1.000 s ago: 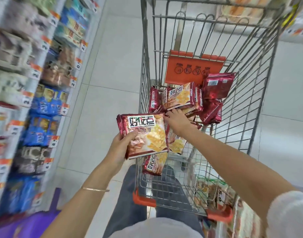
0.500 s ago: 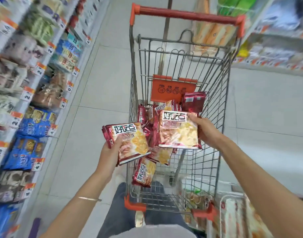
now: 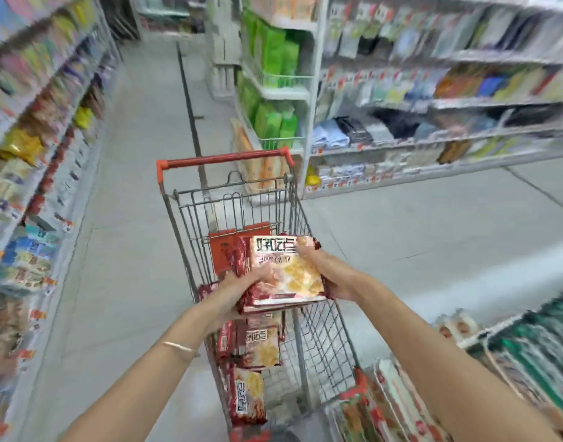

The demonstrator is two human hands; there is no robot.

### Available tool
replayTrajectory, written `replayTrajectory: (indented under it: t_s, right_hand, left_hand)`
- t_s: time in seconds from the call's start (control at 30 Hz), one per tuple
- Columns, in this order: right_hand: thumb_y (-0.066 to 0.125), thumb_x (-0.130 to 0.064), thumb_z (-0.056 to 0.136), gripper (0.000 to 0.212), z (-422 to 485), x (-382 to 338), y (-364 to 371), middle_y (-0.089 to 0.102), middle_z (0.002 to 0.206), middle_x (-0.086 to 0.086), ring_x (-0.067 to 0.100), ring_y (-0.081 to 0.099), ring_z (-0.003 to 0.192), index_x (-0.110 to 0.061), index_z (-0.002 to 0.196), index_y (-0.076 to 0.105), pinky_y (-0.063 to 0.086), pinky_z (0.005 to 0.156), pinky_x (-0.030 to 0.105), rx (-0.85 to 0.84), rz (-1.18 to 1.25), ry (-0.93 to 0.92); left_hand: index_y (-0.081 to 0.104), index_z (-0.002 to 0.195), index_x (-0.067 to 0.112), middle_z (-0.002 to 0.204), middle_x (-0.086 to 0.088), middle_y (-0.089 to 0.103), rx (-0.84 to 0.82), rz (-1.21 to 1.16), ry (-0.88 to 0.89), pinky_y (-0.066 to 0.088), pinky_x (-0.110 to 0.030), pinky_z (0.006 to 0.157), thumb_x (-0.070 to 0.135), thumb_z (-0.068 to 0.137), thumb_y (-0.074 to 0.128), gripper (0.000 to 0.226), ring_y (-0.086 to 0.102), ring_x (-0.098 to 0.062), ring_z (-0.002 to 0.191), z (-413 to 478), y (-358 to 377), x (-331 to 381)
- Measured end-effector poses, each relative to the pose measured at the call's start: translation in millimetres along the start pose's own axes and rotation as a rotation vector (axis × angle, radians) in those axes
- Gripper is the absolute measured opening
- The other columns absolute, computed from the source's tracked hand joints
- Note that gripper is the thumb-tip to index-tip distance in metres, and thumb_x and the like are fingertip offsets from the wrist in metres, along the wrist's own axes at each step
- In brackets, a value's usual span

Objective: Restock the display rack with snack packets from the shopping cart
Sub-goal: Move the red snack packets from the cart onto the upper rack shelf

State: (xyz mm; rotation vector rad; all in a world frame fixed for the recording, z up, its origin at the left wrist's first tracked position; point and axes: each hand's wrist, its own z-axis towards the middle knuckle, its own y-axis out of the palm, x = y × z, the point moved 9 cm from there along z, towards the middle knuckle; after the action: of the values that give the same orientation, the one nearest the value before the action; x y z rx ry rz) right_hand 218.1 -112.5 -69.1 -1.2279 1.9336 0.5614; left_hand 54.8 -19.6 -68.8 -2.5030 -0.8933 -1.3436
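The left hand (image 3: 241,290) and the right hand (image 3: 336,277) held a stack of snack packets (image 3: 286,272) over the cart (image 3: 224,159), with fingers curled round its sides. At 6 o'clock more packets (image 3: 257,346) lay in the cart. This looked like the picking-up step. Next, the stack likely had to go to a rack (image 3: 474,338), maybe the one at 4 o'clock.

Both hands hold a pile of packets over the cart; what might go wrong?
The stacked packets, held at the edges by the left hand and right hand, might slip apart and drop into the cart or onto the floor. With both hands busy, nobody holds the cart handle, so a bump might roll it.
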Motion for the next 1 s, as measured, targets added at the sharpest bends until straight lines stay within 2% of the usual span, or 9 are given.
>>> replayTrajectory:
  t_s: [0.1, 0.23, 0.3, 0.4, 0.47, 0.7, 0.83, 0.93, 1.0]
  right_hand:
    - [0.065, -0.027, 0.094, 0.038, -64, -27, -19, 0.075, 0.102, 0.006, 0.019, 0.072, 0.083, -0.006, 0.125, 0.059, 0.06, 0.075, 0.03, 0.071, 0.11, -0.101]
    - [0.069, -0.015, 0.088, 0.017, -160, -55, -50, 0.072, 0.107, 0.011, 0.026, 0.066, 0.091, -0.01, 0.104, 0.069, 0.046, 0.102, 0.043, 0.212, 0.185, -0.245]
    - [0.065, -0.013, 0.092, 0.012, -213, -66, -72, 0.073, 0.102, 0.008, 0.024, 0.067, 0.09, -0.01, 0.102, 0.069, 0.047, 0.104, 0.041, 0.31, 0.214, -0.315]
    - [0.061, -0.016, 0.095, 0.012, -306, -75, -100, 0.075, 0.093, 0.004, 0.017, 0.07, 0.081, -0.01, 0.105, 0.067, 0.057, 0.086, 0.03, 0.456, 0.242, -0.404]
    - [0.061, -0.017, 0.096, 0.015, -371, -72, -124, 0.074, 0.092, 0.003, 0.015, 0.071, 0.078, -0.008, 0.108, 0.065, 0.059, 0.074, 0.025, 0.577, 0.262, -0.451]
    - [0.065, -0.021, 0.093, 0.011, -590, -20, -177, 0.075, 0.083, 0.0, 0.013, 0.072, 0.072, -0.012, 0.096, 0.069, 0.059, 0.071, 0.025, 0.945, 0.297, -0.613]
    - [0.06, -0.014, 0.094, 0.016, -686, 29, -207, 0.076, 0.089, 0.005, 0.017, 0.073, 0.075, -0.009, 0.109, 0.065, 0.06, 0.067, 0.027, 1.068, 0.388, -0.701]
    - [0.06, -0.012, 0.093, 0.028, -745, 69, -239, 0.075, 0.098, 0.007, 0.019, 0.073, 0.083, -0.006, 0.12, 0.063, 0.06, 0.074, 0.03, 1.167, 0.396, -0.707]
    - [0.06, -0.007, 0.093, 0.02, -777, 95, -264, 0.077, 0.089, 0.005, 0.017, 0.074, 0.076, -0.006, 0.112, 0.066, 0.059, 0.067, 0.027, 1.216, 0.383, -0.686]
  left_hand:
    - [0.047, 0.134, 0.005, 0.103, -0.016, 0.076, -0.092, 0.133, 0.095, 0.059, -0.037, 0.072, 0.065, 0.056, 0.085, 0.106, 0.075, -0.028, 0.092, -10, 26, 36]
    - [0.056, 0.124, 0.011, 0.096, -0.007, 0.077, -0.242, 0.202, 0.231, 0.057, -0.032, 0.065, 0.059, 0.062, 0.085, 0.084, 0.074, -0.021, 0.08, -42, 90, 100]
    - [0.067, 0.11, 0.016, 0.093, -0.005, 0.075, -0.337, 0.264, 0.301, 0.057, -0.03, 0.065, 0.064, 0.058, 0.084, 0.073, 0.07, -0.018, 0.075, -67, 134, 132]
    - [0.076, 0.084, 0.02, 0.084, -0.003, 0.074, -0.472, 0.32, 0.393, 0.057, -0.029, 0.068, 0.048, 0.083, 0.072, 0.028, 0.069, -0.016, 0.069, -109, 210, 170]
    - [0.074, 0.08, 0.021, 0.077, 0.0, 0.075, -0.561, 0.365, 0.446, 0.058, -0.024, 0.058, 0.043, 0.078, 0.074, 0.022, 0.069, -0.011, 0.06, -142, 267, 187]
    - [0.071, 0.087, 0.02, 0.07, 0.002, 0.073, -0.861, 0.532, 0.656, 0.052, -0.017, 0.047, 0.05, 0.078, 0.074, 0.032, 0.065, -0.009, 0.051, -268, 464, 200]
    - [0.07, 0.098, 0.017, 0.082, 0.0, 0.076, -0.993, 0.612, 0.712, 0.053, -0.021, 0.054, 0.05, 0.084, 0.071, 0.036, 0.068, -0.011, 0.061, -321, 573, 177]
    - [0.07, 0.092, 0.02, 0.09, -0.003, 0.071, -1.076, 0.648, 0.754, 0.047, -0.028, 0.07, 0.055, 0.063, 0.078, 0.046, 0.063, -0.016, 0.074, -356, 648, 153]
    - [0.069, 0.092, 0.018, 0.085, -0.002, 0.071, -1.126, 0.691, 0.767, 0.046, -0.033, 0.08, 0.05, 0.058, 0.081, 0.048, 0.062, -0.018, 0.079, -372, 696, 135]
